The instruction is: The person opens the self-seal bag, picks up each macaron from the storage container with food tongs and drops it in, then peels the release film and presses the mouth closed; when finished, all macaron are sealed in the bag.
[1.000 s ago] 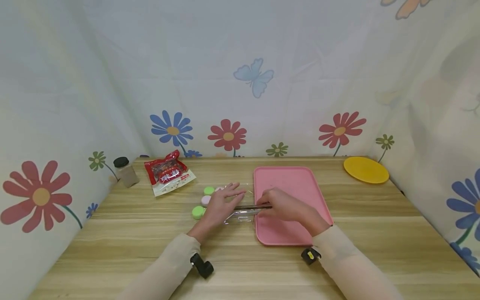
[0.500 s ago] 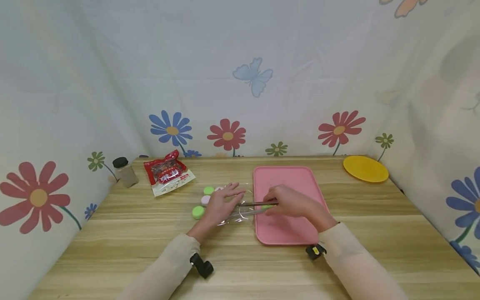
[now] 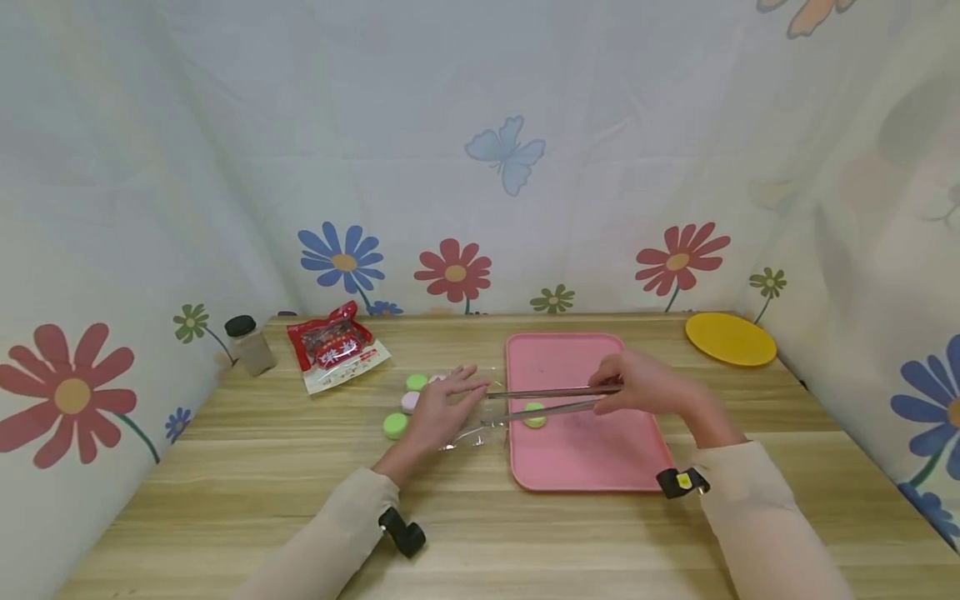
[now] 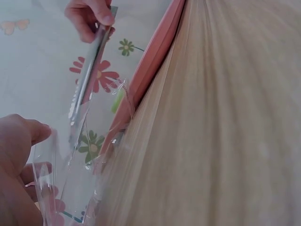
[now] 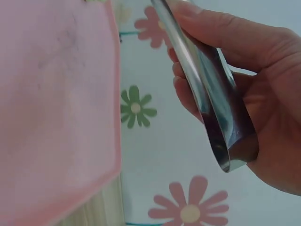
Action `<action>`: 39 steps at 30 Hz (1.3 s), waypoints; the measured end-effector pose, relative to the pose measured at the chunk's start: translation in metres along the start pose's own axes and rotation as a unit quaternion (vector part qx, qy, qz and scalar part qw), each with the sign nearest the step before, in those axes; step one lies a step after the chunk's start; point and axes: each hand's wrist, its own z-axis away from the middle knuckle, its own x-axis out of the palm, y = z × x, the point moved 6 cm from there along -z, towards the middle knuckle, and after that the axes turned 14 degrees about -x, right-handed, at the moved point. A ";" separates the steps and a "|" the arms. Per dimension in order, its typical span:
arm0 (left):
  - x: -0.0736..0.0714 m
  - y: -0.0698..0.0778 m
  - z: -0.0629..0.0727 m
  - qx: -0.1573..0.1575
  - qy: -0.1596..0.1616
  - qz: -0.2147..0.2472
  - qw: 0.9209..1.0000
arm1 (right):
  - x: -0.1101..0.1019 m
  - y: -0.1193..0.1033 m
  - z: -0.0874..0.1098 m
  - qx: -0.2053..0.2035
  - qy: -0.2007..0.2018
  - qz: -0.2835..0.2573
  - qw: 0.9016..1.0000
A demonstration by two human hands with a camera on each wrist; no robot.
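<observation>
In the head view my left hand [image 3: 438,412] lies over a clear plastic bag [image 4: 47,165], fingers stretched to the right. The left wrist view shows the film across its fingertips, with thumb and fingers apart. Left of this hand are green macarons [image 3: 395,426] and a pale pink macaron [image 3: 409,402]. My right hand [image 3: 648,385], above the pink tray [image 3: 577,467], grips metal tongs [image 3: 555,392] near their bent end [image 5: 235,150]. The tongs' arms are spread, tips at the bag's right end. One green macaron [image 3: 535,420] lies on the tray beneath the lower arm.
A red and white snack pouch [image 3: 335,346] lies at the back left, beside a clear jar [image 3: 256,352] with a black lid. A yellow plate [image 3: 731,338] stands at the back right. Flowered white cloth [image 3: 375,167] hangs behind the wooden table [image 3: 480,533].
My right hand has moved right with the tongs, drawing their tips toward the bag's right end. The green macaron on the tray has come into view. My left hand stays in place.
</observation>
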 end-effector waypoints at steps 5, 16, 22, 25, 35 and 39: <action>0.000 0.000 0.000 0.020 0.005 -0.007 1.000 | -0.013 0.016 0.016 0.000 -0.001 -0.003 1.000; 0.001 -0.002 0.000 0.007 0.002 0.004 1.000 | -0.022 0.041 0.038 0.032 -0.009 -0.033 0.999; 0.000 -0.002 -0.001 0.007 -0.001 0.008 1.000 | -0.023 0.051 0.043 0.056 -0.005 -0.034 0.998; 0.000 -0.002 -0.001 0.007 -0.001 0.008 1.000 | -0.022 0.055 0.044 0.062 -0.006 -0.039 0.997; 0.000 -0.002 -0.001 0.006 0.000 0.014 1.000 | -0.021 0.057 0.044 0.056 -0.008 -0.038 0.998; 0.000 -0.002 -0.001 0.008 -0.001 0.013 1.000 | -0.022 0.055 0.045 0.054 -0.007 -0.037 0.998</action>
